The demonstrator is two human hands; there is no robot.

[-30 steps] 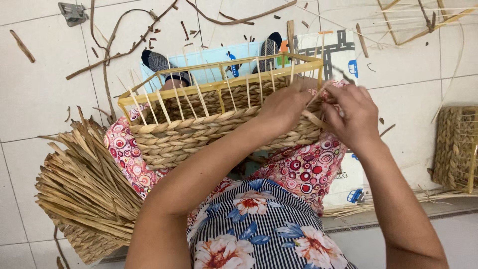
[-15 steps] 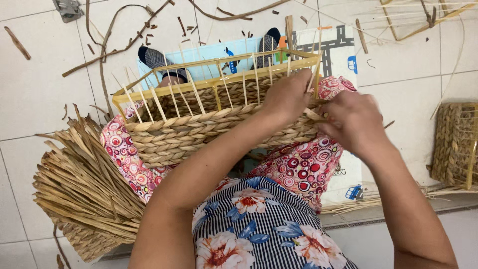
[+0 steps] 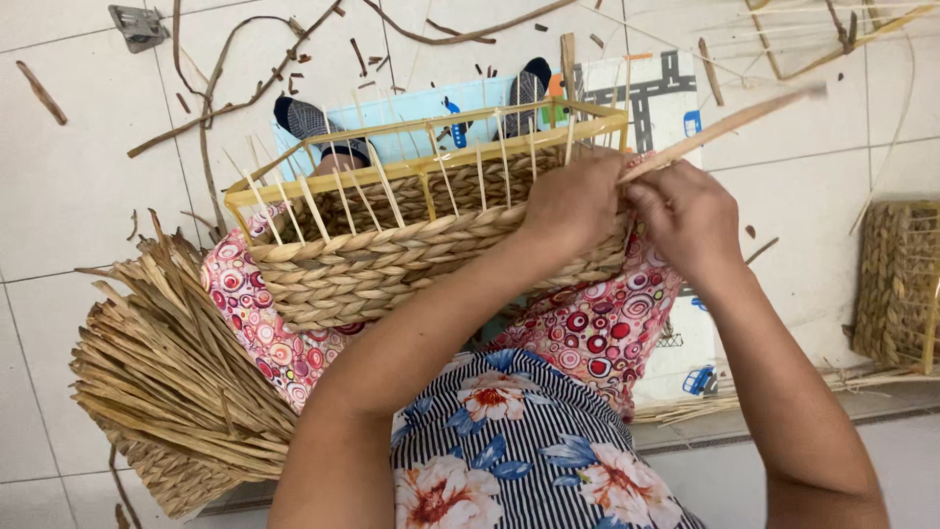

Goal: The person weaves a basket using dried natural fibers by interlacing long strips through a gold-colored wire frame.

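Mid-weave, the half-woven basket (image 3: pixel 392 264) rests on the person's lap, the left hand (image 3: pixel 573 201) clamped on its right rim while the right hand (image 3: pixel 685 220) pinches a flat reed strand (image 3: pixel 729 125), which looks ready for threading between the upright stakes (image 3: pixel 441 171).

dried reed bundle (image 3: pixel 166 362), finished basket (image 3: pixel 896 284), play mat (image 3: pixel 656 93)

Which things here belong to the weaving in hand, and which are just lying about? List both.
In hand:
left hand
right hand
half-woven basket
fibre strand
bundle of dried strands

Lying about:
twigs and scraps
finished basket
metal bracket
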